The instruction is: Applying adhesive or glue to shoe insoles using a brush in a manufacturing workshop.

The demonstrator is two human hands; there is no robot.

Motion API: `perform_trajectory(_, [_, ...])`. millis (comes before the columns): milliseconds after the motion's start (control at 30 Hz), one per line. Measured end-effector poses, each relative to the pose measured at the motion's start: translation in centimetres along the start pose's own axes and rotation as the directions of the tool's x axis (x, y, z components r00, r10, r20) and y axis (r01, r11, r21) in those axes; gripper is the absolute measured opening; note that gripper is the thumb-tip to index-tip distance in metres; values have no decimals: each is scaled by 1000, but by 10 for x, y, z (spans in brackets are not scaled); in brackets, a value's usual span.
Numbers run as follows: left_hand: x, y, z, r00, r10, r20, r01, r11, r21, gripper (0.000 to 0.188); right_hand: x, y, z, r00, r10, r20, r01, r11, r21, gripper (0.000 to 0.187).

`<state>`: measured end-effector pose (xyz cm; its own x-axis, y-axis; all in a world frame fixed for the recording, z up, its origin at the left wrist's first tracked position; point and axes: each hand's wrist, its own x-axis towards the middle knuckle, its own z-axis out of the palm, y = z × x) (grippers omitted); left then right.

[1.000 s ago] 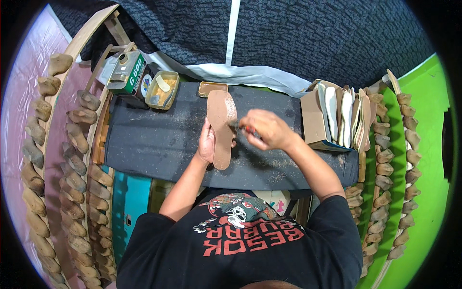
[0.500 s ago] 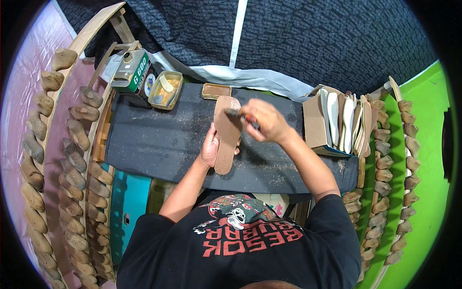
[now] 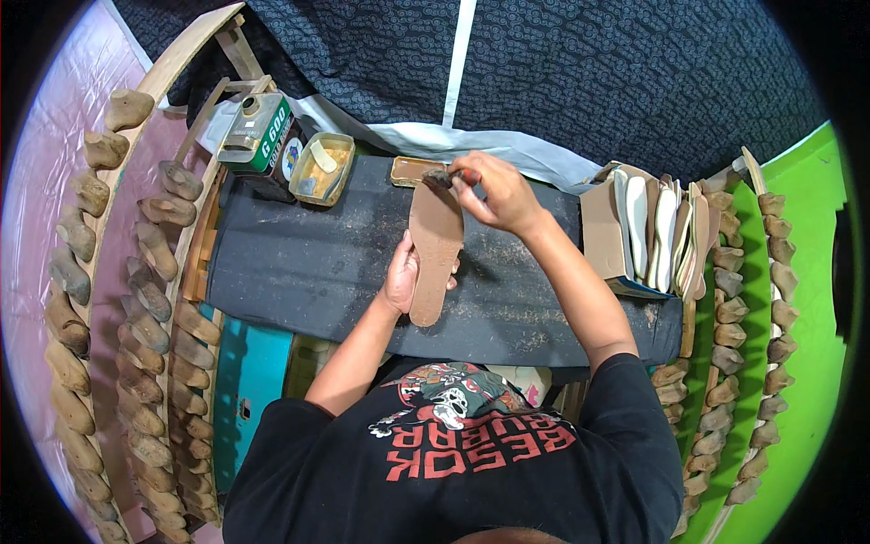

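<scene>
My left hand (image 3: 401, 279) is closed around the lower part of a brown shoe sole (image 3: 435, 249), fingers wrapped behind it, holding it upright above the dark table. In my right hand (image 3: 506, 198) is a small brush (image 3: 439, 180) with an orange-red handle, gripped between thumb and fingers. Its dark bristles lie at the top end of the sole; whether they touch it I cannot tell. Just beyond that end stands a shallow rectangular tray (image 3: 399, 173) with brown content, partly hidden by the brush and sole.
At the back left stand a green and silver metal can (image 3: 246, 143) and a stained tub (image 3: 317, 193) with a pale flat piece inside. A cardboard box (image 3: 602, 231) of insoles sits at the right. Racks of wooden shoe lasts (image 3: 145, 322) line both sides.
My right hand has moved the brush slightly up, from the sole's upper face to its top end. The left hand still holds the sole. The whole view has shifted a little.
</scene>
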<state>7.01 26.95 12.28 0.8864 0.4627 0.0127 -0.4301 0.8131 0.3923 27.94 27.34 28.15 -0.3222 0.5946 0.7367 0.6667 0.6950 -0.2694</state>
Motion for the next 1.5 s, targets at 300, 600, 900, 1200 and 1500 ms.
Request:
perform_trajectory(300, [-2, 16, 1, 950, 120, -288, -115, 993, 34, 66, -34, -47, 25, 961, -75, 268, 4, 967, 256, 21])
perform_trajectory(600, [-20, 19, -36, 988, 29, -150, -39, 997, -66, 68, -27, 41, 51, 901, 429, 58, -431, 875, 223, 17])
perform_trajectory(900, [-50, 39, -52, 974, 66, -218, -80, 995, -57, 70, -67, 109, 106, 724, 690, -24, -682, 720, 131, 24])
perform_trajectory(1200, [-43, 44, -55, 973, 71, -222, -79, 996, -31, 71, -70, 105, 107, 707, 694, -135, -694, 718, 58, 26])
perform_trajectory(1500, [-7, 37, -46, 983, 17, -183, -13, 1000, 23, 71, -26, 45, 59, 758, 643, -112, -585, 745, 321, 20])
